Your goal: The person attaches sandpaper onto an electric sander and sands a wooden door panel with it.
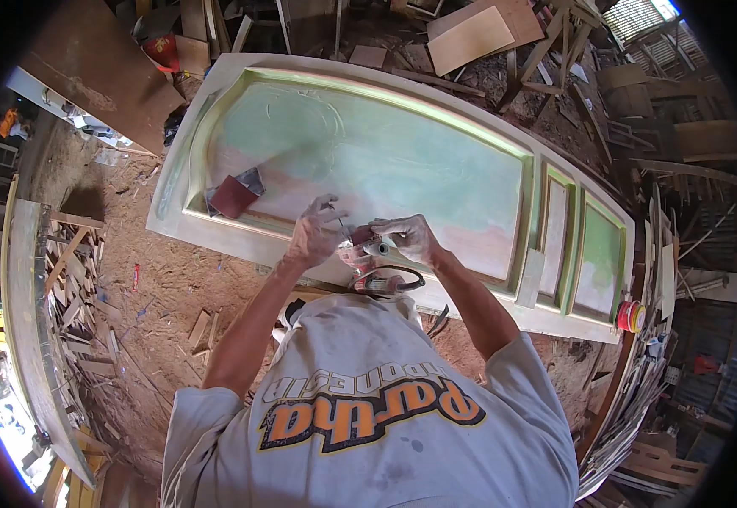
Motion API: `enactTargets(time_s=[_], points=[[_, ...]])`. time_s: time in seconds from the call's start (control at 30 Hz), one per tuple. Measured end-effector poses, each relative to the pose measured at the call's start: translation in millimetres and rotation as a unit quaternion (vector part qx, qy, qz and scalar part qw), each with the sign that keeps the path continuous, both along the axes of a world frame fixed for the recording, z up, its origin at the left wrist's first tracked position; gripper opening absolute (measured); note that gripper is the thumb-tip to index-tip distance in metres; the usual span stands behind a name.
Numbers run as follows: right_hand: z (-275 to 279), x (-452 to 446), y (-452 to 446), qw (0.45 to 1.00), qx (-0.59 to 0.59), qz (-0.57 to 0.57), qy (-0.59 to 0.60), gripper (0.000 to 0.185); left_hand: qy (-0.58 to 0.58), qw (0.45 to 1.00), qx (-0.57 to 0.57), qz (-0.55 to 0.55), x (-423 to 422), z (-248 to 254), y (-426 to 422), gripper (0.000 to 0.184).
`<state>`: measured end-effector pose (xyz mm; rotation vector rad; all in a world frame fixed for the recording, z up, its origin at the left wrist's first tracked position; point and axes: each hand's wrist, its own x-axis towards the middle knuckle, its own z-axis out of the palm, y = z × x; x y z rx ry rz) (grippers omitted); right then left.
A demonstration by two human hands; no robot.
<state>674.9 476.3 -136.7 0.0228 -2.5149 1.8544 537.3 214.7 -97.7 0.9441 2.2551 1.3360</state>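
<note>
Pinching sandpaper (362, 234) in left hand (411, 236) — right hand (318, 232) half-curled, grip unclear — above sander (372, 273); shirt (385, 457) reads "Partha", "INDONESIA".

So both arms are stretched out in front, bent at the elbows, with the left forearm coming up from around 7 o'clock and the right one from about 4 o'clock, wrists angling in toward the middle. Left hand (318, 232) sits just off center toward 10, fingers bent and kinda spread, tips aimed around 1. Right hand (411, 237) is near it over toward 2, knuckles up, fingers reaching toward 9, though can't really tell how tight they're closed.
</note>
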Motion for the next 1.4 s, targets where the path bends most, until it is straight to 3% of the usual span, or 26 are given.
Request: enactTargets(time_s=[0.1,0.27,0.43,0.53,0.63,0.7,0.8,0.87,0.93,1.07,1.17,1.3,1.37,1.4], points=[[-3,6,-4,0.998,-0.001,-0.012,0.054,0.047,0.087,0.996,-0.034,-0.012,18,-4,2,0.049],[3,3,-3,0.995,0.05,0.011,0.084,0.047,0.116,0.992,-0.045,-0.021,22,-15,5,0.036],[-8,7,-4,0.995,0.071,0.003,0.063,0.057,0.145,0.988,-0.044,-0.027,24,-16,3,0.035],[-19,11,-8,0.985,0.115,-0.047,0.121,0.057,0.147,0.988,-0.034,-0.015,27,-18,5,0.033],[-32,8,-5,0.966,0.162,-0.023,0.199,0.051,0.148,0.988,-0.036,0.001,31,-23,8,0.032],[-27,9,-4,0.973,0.154,-0.028,0.17,0.049,0.16,0.986,-0.04,0.008,31,-25,11,0.031],[-12,14,-9,0.984,0.123,-0.05,0.115,0.045,0.168,0.984,-0.062,0.007,33,-26,11,0.036],[-10,9,-9,0.989,0.1,-0.062,0.092,0.044,0.233,0.971,-0.053,0.018,32,-30,8,0.052],[-19,10,-8,0.982,0.096,-0.061,0.151,0.041,0.193,0.976,-0.086,0.046,39,-20,9,0.062],[-23,11,-6,0.981,0.117,-0.051,0.147,0.041,0.16,0.975,-0.117,0.096,39,-1,9,0.087],[-17,14,-10,0.982,0.102,-0.051,0.153,0.043,0.109,0.98,-0.112,0.126,37,-36,-1,0.089],[-2,14,-13,0.988,0.062,-0.048,0.132,0.049,0.144,0.977,-0.101,0.118,36,-53,-4,0.084],[-13,13,-11,0.989,0.059,-0.052,0.124,0.05,0.046,0.99,-0.082,0.109,37,-78,-9,0.074],[-20,13,-9,0.987,0.075,-0.045,0.136,0.054,0.046,0.99,-0.082,0.109,38,-67,-8,0.074]])
